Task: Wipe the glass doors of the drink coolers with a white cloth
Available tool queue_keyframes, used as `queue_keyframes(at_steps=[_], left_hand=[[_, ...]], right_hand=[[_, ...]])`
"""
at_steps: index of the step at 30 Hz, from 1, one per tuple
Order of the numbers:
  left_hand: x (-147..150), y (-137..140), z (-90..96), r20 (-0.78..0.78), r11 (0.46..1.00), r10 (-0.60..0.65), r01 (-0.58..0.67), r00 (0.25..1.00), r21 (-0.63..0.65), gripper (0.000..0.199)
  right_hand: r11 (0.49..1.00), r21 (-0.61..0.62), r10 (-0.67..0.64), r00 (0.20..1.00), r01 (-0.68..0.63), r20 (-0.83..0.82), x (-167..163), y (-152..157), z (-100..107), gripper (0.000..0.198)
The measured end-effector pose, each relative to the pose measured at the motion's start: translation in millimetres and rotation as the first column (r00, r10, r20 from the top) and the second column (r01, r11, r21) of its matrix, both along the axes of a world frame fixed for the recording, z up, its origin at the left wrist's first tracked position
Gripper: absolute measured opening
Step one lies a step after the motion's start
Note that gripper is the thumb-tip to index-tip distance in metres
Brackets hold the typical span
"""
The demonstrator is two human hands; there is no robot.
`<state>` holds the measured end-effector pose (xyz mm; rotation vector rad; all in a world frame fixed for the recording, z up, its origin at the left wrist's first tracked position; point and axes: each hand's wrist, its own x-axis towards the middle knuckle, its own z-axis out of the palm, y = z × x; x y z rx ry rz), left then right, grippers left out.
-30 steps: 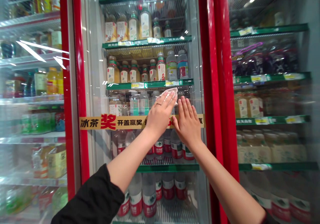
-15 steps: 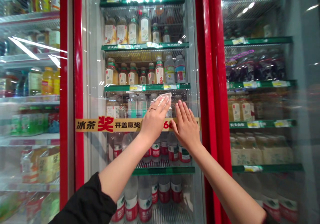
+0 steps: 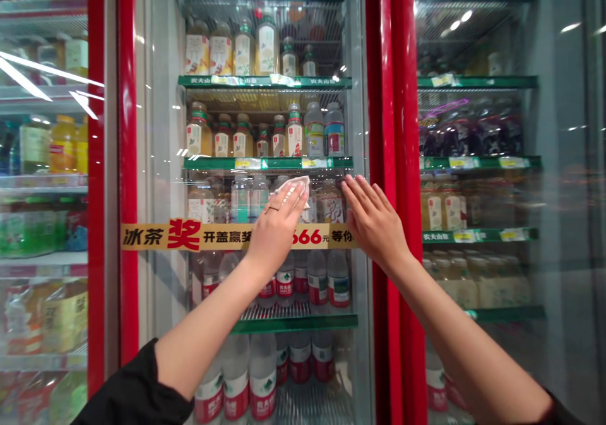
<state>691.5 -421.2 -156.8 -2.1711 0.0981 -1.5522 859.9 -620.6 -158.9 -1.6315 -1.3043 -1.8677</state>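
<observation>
My left hand (image 3: pixel 276 228) presses a white wipe (image 3: pixel 305 188) against the glass door (image 3: pixel 163 179) of a drinks fridge. The wipe's edge shows beyond my fingertips; the rest lies under the fingers. A ring is on one finger. To the right, my right hand (image 3: pixel 374 220) is held up with fingers stretched out, holding nothing, near the red door frame (image 3: pixel 382 128). Whether it touches the glass I cannot tell. Across the door at hand height runs a gold sticker strip (image 3: pixel 227 236) with black and red lettering, partly covered by both hands.
Behind the glass, green-edged shelves (image 3: pixel 265 165) hold rows of tea bottles (image 3: pixel 197 131) and red-labelled water bottles (image 3: pixel 262 387). Another drinks fridge (image 3: pixel 42 182) stands to the left. On the right is a further glass door (image 3: pixel 473 311) with more bottles. Ceiling lights reflect in the panes.
My right hand has moved right, away from my left hand and toward the red frame, uncovering more of the strip. The view has turned slightly right; the left hand keeps the wipe on the glass.
</observation>
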Motion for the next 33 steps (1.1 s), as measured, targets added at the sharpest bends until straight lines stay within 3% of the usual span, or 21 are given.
queue_keyframes(at_steps=[4,6,8,11,14,16,18,21,24,26,28,31,33], left_hand=[[21.3,-20.1,30.6,-0.051,0.999,-0.007,0.009,0.999,0.035,0.071],[25.7,-21.9,50.1,-0.012,1.000,-0.015,0.015,1.000,0.003,0.072],[23.4,-18.6,57.1,0.058,0.998,-0.019,0.022,0.998,-0.055,0.075],[16.3,-14.5,36.9,0.119,0.994,-0.022,0.035,0.993,-0.106,0.080],[18.0,-22.0,4.6,0.049,0.998,-0.035,0.038,0.998,-0.058,0.079],[26.1,-33.3,-3.4,-0.008,0.999,-0.038,0.038,0.999,-0.020,0.077],[37.4,-44.8,5.8,-0.054,0.999,-0.045,0.046,0.998,0.011,0.075],[52.1,-52.5,39.0,-0.086,0.996,-0.075,0.079,0.993,0.046,0.072],[55.7,-47.5,61.5,0.000,0.995,-0.100,0.100,0.995,-0.007,0.075],[53.4,-44.1,58.0,0.070,0.992,-0.114,0.117,0.991,-0.052,0.079],[52.0,-45.1,42.2,0.091,0.990,-0.118,0.124,0.989,-0.066,0.079],[58.1,-55.5,17.8,-0.026,0.991,-0.129,0.130,0.991,0.032,0.076],[66.9,-65.2,16.0,-0.116,0.985,-0.124,0.136,0.985,0.106,0.072]], right_hand=[[0.999,0.046,-0.008,0.998,0.011,-0.056,8.4,-1.8,0.1,0.082],[0.998,0.056,-0.007,0.997,0.012,-0.075,10.3,-2.6,-1.9,0.083],[0.997,0.072,-0.007,0.997,0.012,-0.078,11.8,-4.5,-3.7,0.084],[0.996,0.085,-0.005,0.998,0.010,-0.062,14.1,-8.1,-6.9,0.088],[0.996,0.086,0.026,0.997,-0.019,-0.071,17.2,-11.3,-12.0,0.093],[0.992,0.117,0.062,0.991,-0.048,-0.115,19.8,-13.0,-16.4,0.096],[0.983,0.172,0.092,0.983,-0.065,-0.157,22.1,-14.5,-20.5,0.098],[0.977,0.200,0.106,0.978,-0.069,-0.180,23.4,-17.0,-24.6,0.098],[0.979,0.201,0.056,0.978,-0.015,-0.200,22.5,-21.0,-24.9,0.093],[0.975,0.219,0.010,0.976,0.039,-0.218,22.9,-25.0,-23.2,0.091],[0.970,0.230,-0.023,0.972,0.078,-0.232,25.5,-30.0,-20.9,0.088],[0.968,0.230,-0.042,0.969,0.100,-0.245,32.0,-37.3,-18.1,0.081],[0.971,0.225,-0.029,0.970,0.086,-0.243,35.8,-40.6,-17.5,0.077]])
